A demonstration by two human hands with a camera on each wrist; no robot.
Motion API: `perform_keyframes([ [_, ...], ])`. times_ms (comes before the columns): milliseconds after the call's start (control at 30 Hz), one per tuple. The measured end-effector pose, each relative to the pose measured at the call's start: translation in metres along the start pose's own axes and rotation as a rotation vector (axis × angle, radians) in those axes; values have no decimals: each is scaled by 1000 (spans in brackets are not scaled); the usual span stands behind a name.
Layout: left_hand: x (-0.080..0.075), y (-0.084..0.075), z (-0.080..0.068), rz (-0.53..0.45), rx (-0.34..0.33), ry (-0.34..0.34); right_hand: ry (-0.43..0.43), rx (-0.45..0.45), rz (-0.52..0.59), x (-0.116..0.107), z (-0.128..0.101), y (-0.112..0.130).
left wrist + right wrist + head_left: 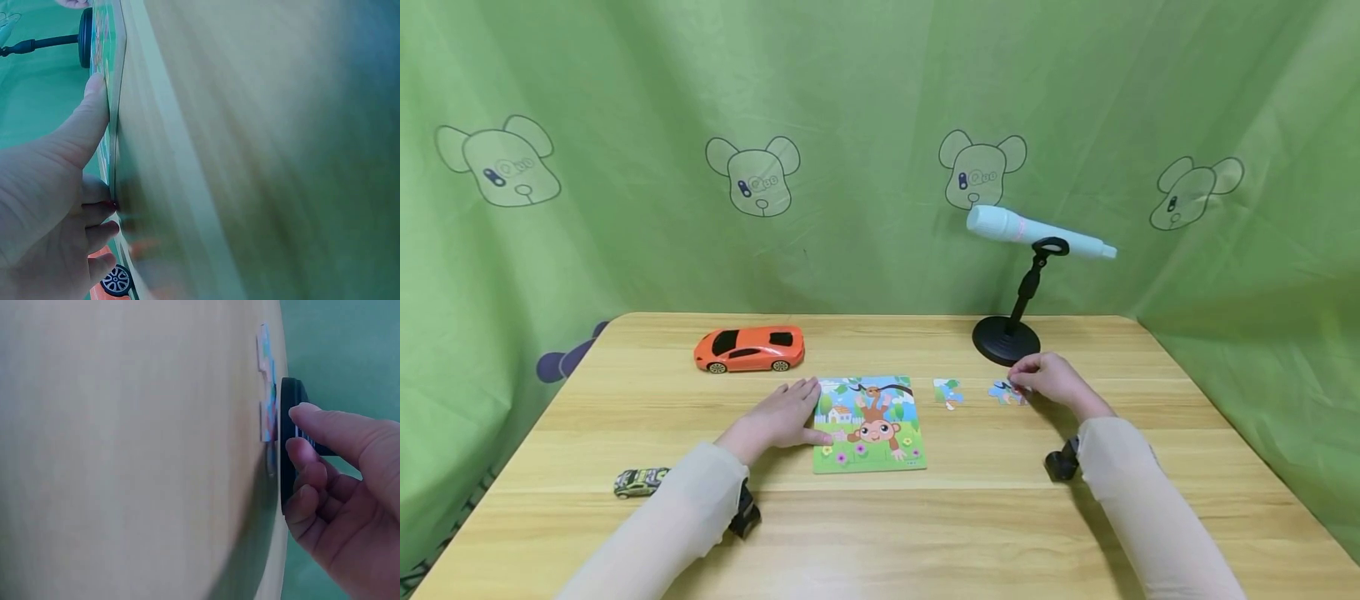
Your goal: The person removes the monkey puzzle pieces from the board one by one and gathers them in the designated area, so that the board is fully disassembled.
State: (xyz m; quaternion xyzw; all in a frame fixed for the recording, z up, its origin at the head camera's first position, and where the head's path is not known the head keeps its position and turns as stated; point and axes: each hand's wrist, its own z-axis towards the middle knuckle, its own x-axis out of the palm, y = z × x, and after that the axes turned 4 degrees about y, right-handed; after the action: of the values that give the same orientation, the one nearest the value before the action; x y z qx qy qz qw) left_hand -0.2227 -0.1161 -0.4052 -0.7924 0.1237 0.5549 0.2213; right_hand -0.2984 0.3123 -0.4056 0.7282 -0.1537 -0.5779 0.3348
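A square puzzle board (871, 423) with a monkey picture lies on the table. Over its left edge rests my left hand (778, 414), thumb on the picture and fingers along the upper left side. In the left wrist view the thumb (94, 109) touches the board's face. To the right of the board are two loose jigsaw pieces, a nearer one (949, 392) and a farther one (1002, 393). My right hand (1051, 383) is at the farther piece. The right wrist view shows its fingers loosely bent, a gap between thumb and forefinger, nothing held.
A black stand (1006, 340) carrying a light blue microphone (1037, 233) rises just behind my right hand. An orange toy car (751, 348) stands at the back left. Beside my left forearm is a small patterned toy car (640, 482). Green curtains (865, 267) border the table (970, 533).
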Motion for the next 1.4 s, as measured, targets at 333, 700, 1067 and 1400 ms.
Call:
perform_keyframes([
  [333, -1, 0, -1, 1, -1, 2, -31, -138, -69, 11, 4, 35],
  [700, -3, -1, 0, -1, -2, 4, 48, -291, -103, 47, 17, 84],
  [1067, -2, -2, 0, 2, -1, 3, 198, -337, -55, 87, 28, 112],
  [1400, -1, -1, 0, -4, -14, 7, 260, -414, -190, 106, 33, 125],
])
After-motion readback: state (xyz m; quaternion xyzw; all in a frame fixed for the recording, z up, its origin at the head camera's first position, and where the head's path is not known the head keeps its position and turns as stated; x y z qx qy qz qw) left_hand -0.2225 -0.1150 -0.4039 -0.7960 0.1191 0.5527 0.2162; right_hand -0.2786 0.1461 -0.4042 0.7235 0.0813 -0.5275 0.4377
